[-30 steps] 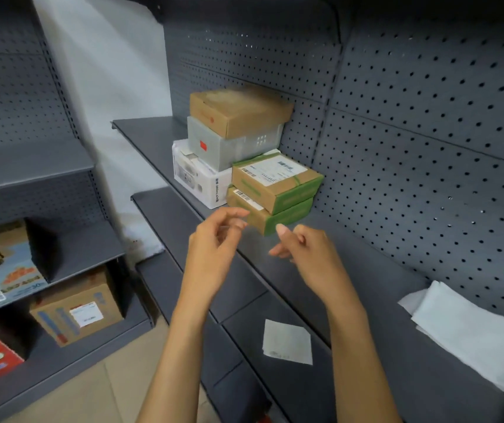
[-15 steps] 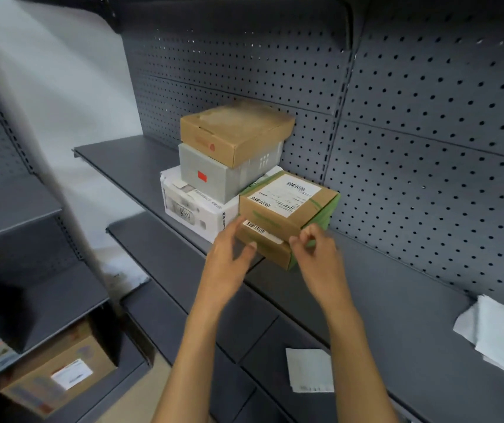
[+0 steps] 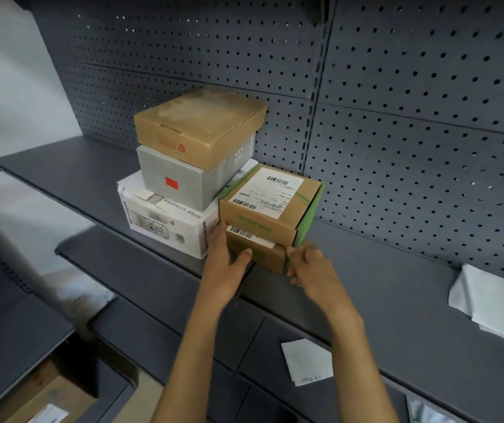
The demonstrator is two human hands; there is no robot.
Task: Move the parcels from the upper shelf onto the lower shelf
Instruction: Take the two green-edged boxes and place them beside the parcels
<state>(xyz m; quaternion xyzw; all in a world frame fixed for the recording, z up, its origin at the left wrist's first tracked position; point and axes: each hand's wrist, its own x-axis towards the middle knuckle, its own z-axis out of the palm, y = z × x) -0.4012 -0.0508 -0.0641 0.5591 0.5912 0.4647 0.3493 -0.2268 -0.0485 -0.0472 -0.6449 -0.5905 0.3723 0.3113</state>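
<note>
Several parcels stand stacked on the upper shelf (image 3: 61,178). A brown box (image 3: 198,123) tops a grey box (image 3: 180,181), which sits on a white box (image 3: 165,221). To their right, a brown and green labelled box (image 3: 269,206) lies on a second, lower brown and green box (image 3: 259,253). My left hand (image 3: 224,267) holds the lower box's left end, thumb on its front face. My right hand (image 3: 311,267) grips its right front corner. The lower shelf (image 3: 153,288) runs beneath.
A perforated grey back panel (image 3: 397,117) stands behind the shelves. White folded paper (image 3: 495,303) lies on the upper shelf at the right. A white slip (image 3: 305,360) lies on the lower shelf. Another rack at lower left holds a cardboard box (image 3: 52,401).
Both hands have risen from mid-air to the green and brown boxes and now hold the lower one at its two ends. My view has moved closer and to the left.
</note>
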